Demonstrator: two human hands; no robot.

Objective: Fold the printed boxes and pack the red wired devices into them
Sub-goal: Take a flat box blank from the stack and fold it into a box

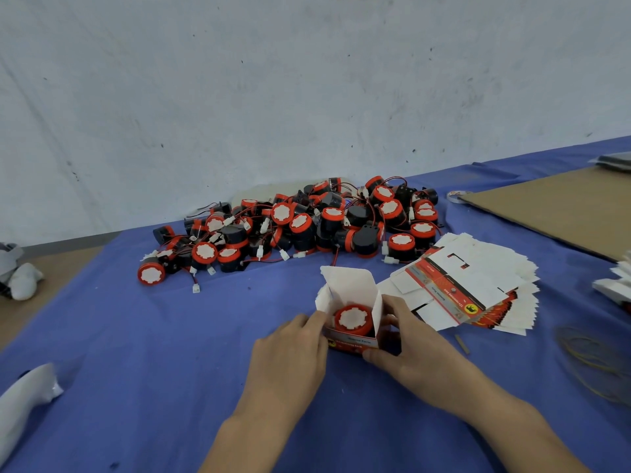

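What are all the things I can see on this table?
open box: one, white with red print, middle of the cloth, between the hands
red device: one, red with white face, inside the open box
wired devices: a big pile, red and black, behind the box, by the wall
flat boxes: a stack, white and red, right of the open box
cardboard sheet: one, brown, far right
rubber bands: a few, yellowish, right edge
blue cloth: one, covers the table
left hand: one, holds the box's left side
right hand: one, grips the box's right side
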